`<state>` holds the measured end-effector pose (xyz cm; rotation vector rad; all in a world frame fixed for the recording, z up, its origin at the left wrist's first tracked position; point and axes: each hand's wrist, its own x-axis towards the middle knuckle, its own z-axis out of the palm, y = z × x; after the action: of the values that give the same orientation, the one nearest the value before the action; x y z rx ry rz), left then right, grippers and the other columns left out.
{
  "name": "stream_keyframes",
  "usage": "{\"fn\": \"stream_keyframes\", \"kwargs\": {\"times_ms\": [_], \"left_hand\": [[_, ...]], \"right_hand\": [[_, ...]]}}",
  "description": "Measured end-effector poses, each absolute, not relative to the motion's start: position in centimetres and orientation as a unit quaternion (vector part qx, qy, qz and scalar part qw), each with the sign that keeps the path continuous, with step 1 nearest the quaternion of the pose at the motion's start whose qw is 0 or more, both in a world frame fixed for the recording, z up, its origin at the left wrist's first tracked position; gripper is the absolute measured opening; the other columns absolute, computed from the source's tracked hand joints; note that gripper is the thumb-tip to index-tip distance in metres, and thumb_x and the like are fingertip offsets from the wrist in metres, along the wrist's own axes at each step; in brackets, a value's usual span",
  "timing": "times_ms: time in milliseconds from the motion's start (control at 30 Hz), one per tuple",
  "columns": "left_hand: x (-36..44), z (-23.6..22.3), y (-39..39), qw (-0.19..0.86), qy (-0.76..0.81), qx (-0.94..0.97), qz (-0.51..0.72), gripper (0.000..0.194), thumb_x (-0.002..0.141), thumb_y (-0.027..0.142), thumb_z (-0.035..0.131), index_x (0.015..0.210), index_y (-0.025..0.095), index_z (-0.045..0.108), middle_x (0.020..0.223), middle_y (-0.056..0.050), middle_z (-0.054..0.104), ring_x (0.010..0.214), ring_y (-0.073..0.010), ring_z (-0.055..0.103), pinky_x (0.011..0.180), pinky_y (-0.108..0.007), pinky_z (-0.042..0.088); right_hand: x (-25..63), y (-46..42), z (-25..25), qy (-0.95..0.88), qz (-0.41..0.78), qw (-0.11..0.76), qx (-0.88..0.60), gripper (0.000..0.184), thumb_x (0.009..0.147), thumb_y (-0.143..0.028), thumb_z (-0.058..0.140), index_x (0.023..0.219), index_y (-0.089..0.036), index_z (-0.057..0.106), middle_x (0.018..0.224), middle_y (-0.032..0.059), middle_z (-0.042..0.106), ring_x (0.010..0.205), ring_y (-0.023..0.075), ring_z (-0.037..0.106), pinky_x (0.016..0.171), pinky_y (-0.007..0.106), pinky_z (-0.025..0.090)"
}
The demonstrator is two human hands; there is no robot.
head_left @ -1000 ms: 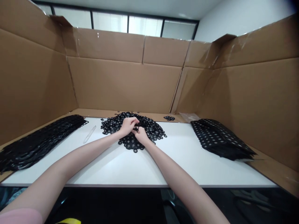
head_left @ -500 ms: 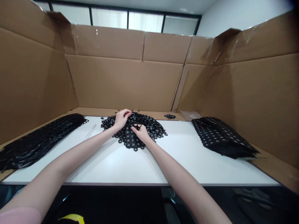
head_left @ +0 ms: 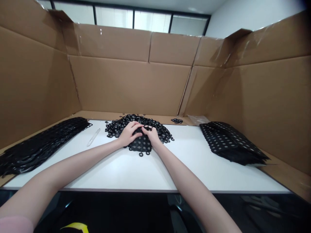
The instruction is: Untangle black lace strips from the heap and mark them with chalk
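Observation:
A black sheet dotted with round pale spots (head_left: 141,144) stands over the front of a heap of small black rings (head_left: 114,128) on the white table. My right hand (head_left: 151,136) grips the sheet's right upper edge, thumb pressed against it. From the other side my left hand (head_left: 129,133) closes on the same sheet, its fingertips meeting the right thumb near the top edge. Whether a ring sits between the left fingertips is too small to tell. Some loose rings (head_left: 141,154) lie just in front of the sheet.
Left on the table lies a long stack of black perforated strips (head_left: 46,145), with a clear pen-like tool (head_left: 93,137) beside it. To the right is a pile of black dotted sheets (head_left: 230,142). A small ring cluster (head_left: 177,121) lies near the back cardboard wall (head_left: 131,87).
My left hand has come down and toward me from the top of the heap onto the sheet, meeting my right hand. The right hand has shifted slightly and still holds the sheet.

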<state>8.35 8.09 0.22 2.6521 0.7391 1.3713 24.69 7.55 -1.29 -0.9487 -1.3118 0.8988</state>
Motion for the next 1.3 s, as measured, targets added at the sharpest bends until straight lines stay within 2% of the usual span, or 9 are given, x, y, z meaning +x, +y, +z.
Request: {"fn": "stream_keyframes", "kwargs": {"times_ms": [100,267,433,633,867,1300], "left_hand": [[8.7,-0.4,8.1,0.067,0.242,0.858,0.447,0.036,0.082,0.03,0.061,0.116,0.02,0.057,0.107,-0.008,0.059,0.1,-0.0201,0.056,0.089,-0.033,0.045],[8.6,-0.8,8.8,0.134,0.285,0.815,0.486,0.025,0.076,0.025,0.068,0.101,0.019,0.064,0.097,-0.006,0.067,0.092,-0.0202,0.061,0.086,-0.033,0.047],[8.4,-1.1,9.2,0.235,0.291,0.786,0.492,0.025,0.074,0.03,0.069,0.096,0.017,0.067,0.099,-0.007,0.069,0.093,-0.021,0.063,0.084,-0.032,0.048],[8.5,-1.5,9.8,0.289,0.299,0.761,0.497,0.027,0.067,0.035,0.074,0.082,0.014,0.066,0.085,-0.005,0.069,0.081,-0.0191,0.063,0.076,-0.029,0.048],[8.6,-1.5,10.0,0.28,0.319,0.767,0.481,0.022,0.065,0.03,0.075,0.073,0.014,0.063,0.073,-0.002,0.065,0.07,-0.0155,0.059,0.067,-0.026,0.044],[8.7,-1.1,9.6,0.157,0.339,0.812,0.448,0.009,0.071,0.019,0.069,0.07,0.014,0.061,0.068,0.0,0.063,0.063,-0.0126,0.054,0.059,-0.022,0.038]], "right_hand": [[24.9,7.3,-1.0,-0.562,0.408,0.6,-0.397,0.034,0.064,-0.049,0.066,0.071,-0.016,0.059,0.072,0.0017,0.063,0.071,0.0151,0.056,0.07,0.027,0.046],[25.3,6.8,-0.4,-0.625,0.388,0.554,-0.39,0.035,0.061,-0.046,0.072,0.072,-0.016,0.061,0.072,0.0005,0.062,0.071,0.0143,0.056,0.069,0.026,0.045],[26.0,6.6,-0.1,-0.677,0.344,0.516,-0.396,0.034,0.061,-0.045,0.072,0.071,-0.014,0.062,0.069,-0.0001,0.061,0.066,0.0132,0.053,0.066,0.025,0.043],[26.3,6.9,-0.2,-0.694,0.307,0.495,-0.424,0.036,0.059,-0.047,0.074,0.063,-0.015,0.058,0.06,-0.0018,0.055,0.059,0.0115,0.048,0.058,0.024,0.038],[26.3,7.2,-0.4,-0.704,0.292,0.489,-0.423,0.034,0.061,-0.047,0.072,0.062,-0.016,0.057,0.061,-0.0019,0.055,0.059,0.0114,0.047,0.058,0.024,0.037],[26.2,7.3,-0.6,-0.7,0.305,0.491,-0.42,0.033,0.062,-0.046,0.07,0.063,-0.015,0.057,0.059,-0.0026,0.055,0.057,0.011,0.045,0.056,0.024,0.036]]}}
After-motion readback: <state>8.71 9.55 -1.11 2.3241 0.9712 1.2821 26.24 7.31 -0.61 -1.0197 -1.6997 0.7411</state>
